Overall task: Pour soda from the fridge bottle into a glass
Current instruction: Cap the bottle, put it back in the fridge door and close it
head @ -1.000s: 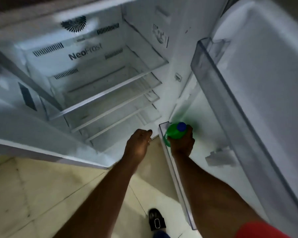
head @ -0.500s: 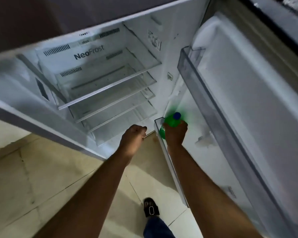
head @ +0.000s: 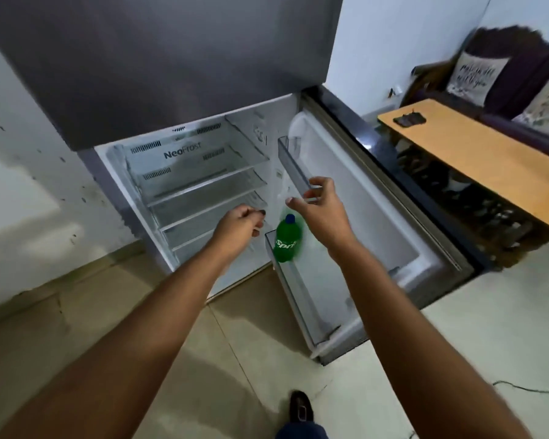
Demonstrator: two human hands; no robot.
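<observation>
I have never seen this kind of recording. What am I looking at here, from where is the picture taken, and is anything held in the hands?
No machine here: a person wears one camera on the head, looking forward and down, so you see their own two bare arms. They stand before an open fridge whose shelves look empty. A green soda bottle with a blue cap stands upright in the lower door shelf. The left hand is loosely closed near the fridge's inner shelves and seems to hold nothing. The right hand is open above the bottle, not touching it. To the right is a wooden table with a small dark object; no glass is in view.
</observation>
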